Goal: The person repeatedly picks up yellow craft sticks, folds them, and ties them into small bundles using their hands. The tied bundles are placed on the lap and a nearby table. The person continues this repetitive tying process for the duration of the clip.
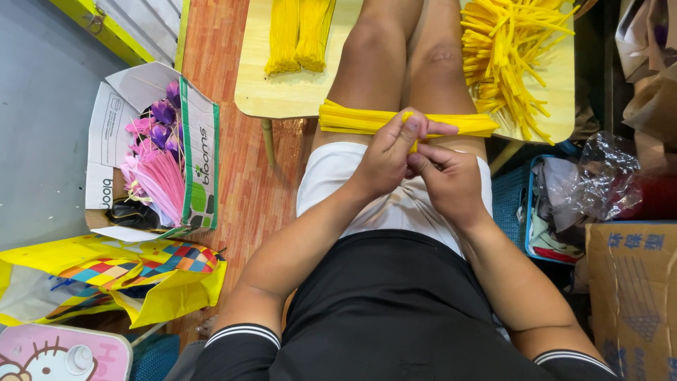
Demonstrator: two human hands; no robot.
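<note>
A bundle of long yellow strips [352,118] lies across my thighs, just below the knees. My left hand [391,152] and my right hand [446,180] meet over my lap, both pinching one thin yellow strip [407,121] that pokes up between the fingers. On the low wooden table [282,99] beyond my knees lie a loose heap of yellow strips [511,53] at the right and two neat yellow bundles [297,35] at the left.
A cardboard box [201,159] with pink and purple paper flowers stands on the floor at the left. Below it lies a yellow plastic bag [113,279]. At the right are a blue basket [511,204], crumpled clear plastic [599,173] and a brown carton [631,296].
</note>
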